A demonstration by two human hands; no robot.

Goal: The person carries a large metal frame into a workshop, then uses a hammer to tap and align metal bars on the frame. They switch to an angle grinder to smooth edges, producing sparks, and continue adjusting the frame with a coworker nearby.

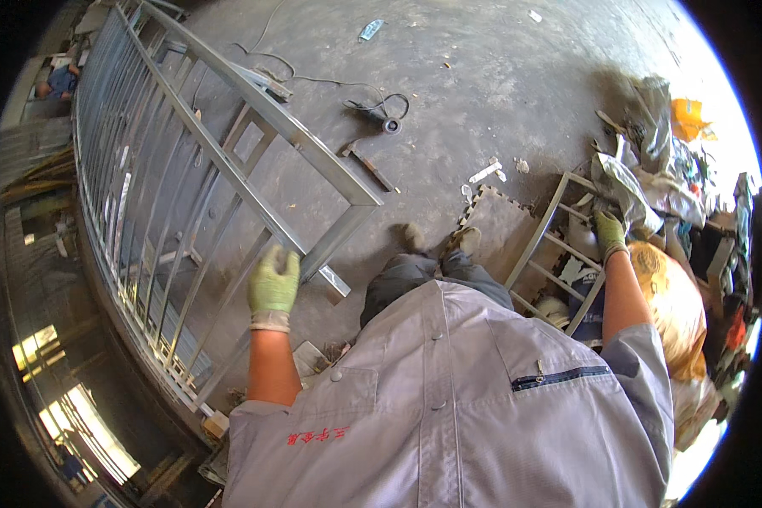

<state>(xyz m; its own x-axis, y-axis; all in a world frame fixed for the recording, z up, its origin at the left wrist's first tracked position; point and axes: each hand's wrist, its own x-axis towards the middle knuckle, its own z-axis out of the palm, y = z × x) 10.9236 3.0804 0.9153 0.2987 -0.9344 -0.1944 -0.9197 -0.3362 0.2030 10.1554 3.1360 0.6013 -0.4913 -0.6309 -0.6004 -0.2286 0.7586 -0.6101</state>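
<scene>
A long grey metal railing [326, 166] with many thin bars stretches from beside me to the far left. My left hand [273, 286], in a yellow-green work glove, is closed over the bar at its near end. To my right, a small ladder-like metal frame [537, 229] leans at a slant by my legs. My right hand [609, 232], gloved the same way, is closed on the frame's right side, next to a grey plastic bag [626, 188]. The fingers of that hand are partly hidden.
An angle grinder [389, 125] with a trailing cable and a hammer [372, 172] lie on the concrete floor ahead. A foam mat [501, 217] is by my feet. Sacks, including an orange-tan one [670, 296], pile up at right. Another person [59, 82] is far left.
</scene>
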